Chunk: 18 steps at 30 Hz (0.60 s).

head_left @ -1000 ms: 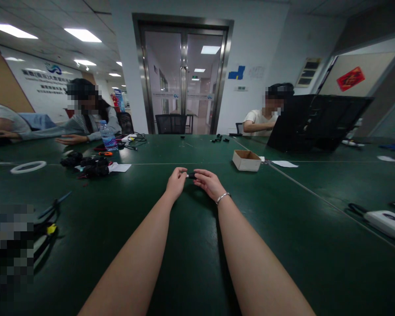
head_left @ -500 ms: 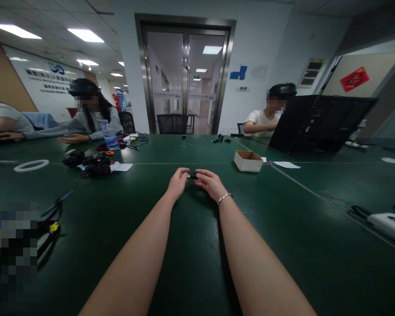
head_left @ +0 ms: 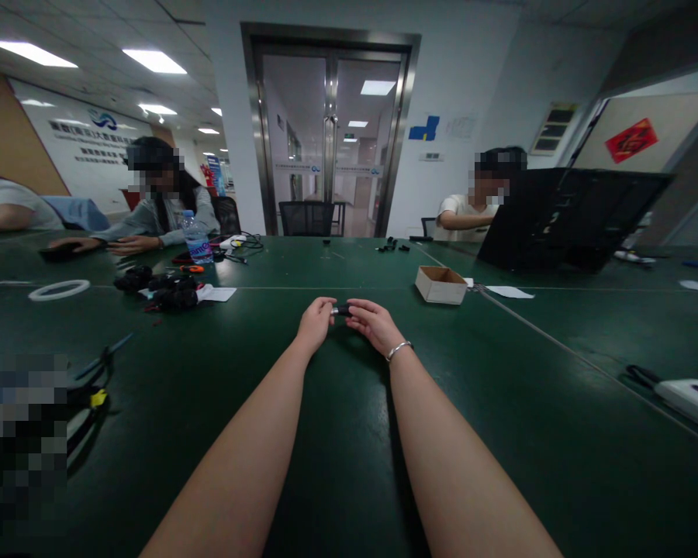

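Both arms were stretched out over the green table (head_left: 337, 434), the hands meeting well out in front. The left hand (head_left: 315, 324) and the right hand (head_left: 374, 325) each pinched one end of a small black part (head_left: 342, 310), holding it between their fingertips just above the tabletop; it was too small to make out what it was. A bracelet (head_left: 396, 350) sat on the right wrist. Off to the right, a little further back, stood an open cardboard box (head_left: 440, 284), with a sheet of paper (head_left: 509, 292) near it. To the left lay a heap of black parts (head_left: 164, 288), a water bottle (head_left: 198, 240) behind it and a white ring (head_left: 59, 290) further left. Two other people sat at the far side, one behind a black laptop (head_left: 564, 221)
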### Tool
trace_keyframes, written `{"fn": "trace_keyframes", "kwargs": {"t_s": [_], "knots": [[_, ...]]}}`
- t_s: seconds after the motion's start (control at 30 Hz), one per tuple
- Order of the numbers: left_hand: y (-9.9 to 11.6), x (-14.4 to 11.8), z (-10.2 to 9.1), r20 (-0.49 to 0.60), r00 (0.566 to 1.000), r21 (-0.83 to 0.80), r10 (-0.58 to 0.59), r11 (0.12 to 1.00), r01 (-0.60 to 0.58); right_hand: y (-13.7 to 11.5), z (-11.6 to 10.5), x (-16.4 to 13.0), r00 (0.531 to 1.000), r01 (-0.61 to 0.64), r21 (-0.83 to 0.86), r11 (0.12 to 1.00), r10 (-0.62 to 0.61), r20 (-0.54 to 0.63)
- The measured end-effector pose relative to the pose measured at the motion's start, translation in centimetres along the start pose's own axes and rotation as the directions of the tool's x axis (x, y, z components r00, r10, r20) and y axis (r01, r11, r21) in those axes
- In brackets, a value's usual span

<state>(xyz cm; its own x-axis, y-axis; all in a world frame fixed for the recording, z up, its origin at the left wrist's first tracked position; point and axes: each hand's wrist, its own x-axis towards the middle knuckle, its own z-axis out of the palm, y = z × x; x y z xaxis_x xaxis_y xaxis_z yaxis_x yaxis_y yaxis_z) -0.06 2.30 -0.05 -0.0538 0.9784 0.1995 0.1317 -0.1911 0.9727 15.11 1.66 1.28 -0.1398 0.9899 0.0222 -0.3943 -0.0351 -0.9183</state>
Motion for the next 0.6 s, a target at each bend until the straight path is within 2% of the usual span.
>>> {"fn": "trace_keyframes", "kwargs": {"t_s": [0.1,0.27,0.6], "knots": [[0.04,-0.02,-0.05,-0.018,1.0,-0.008,-0.018,1.0,0.018,-0.08,0.09,-0.06,1.0,-0.01,0.002,1.0,0.01,-0.013],[0.02,-0.01,-0.07,0.03,0.999,-0.023,-0.009,1.0,0.01,0.0,-0.04,0.06,1.0,-0.01,-0.001,1.0,0.01,0.003],[0.53,-0.28,-0.08,0.013,0.999,-0.034,-0.032,0.999,0.032,0.11,-0.06,0.12,1.0,0.001,0.001,1.0,-0.001,0.014]]}}
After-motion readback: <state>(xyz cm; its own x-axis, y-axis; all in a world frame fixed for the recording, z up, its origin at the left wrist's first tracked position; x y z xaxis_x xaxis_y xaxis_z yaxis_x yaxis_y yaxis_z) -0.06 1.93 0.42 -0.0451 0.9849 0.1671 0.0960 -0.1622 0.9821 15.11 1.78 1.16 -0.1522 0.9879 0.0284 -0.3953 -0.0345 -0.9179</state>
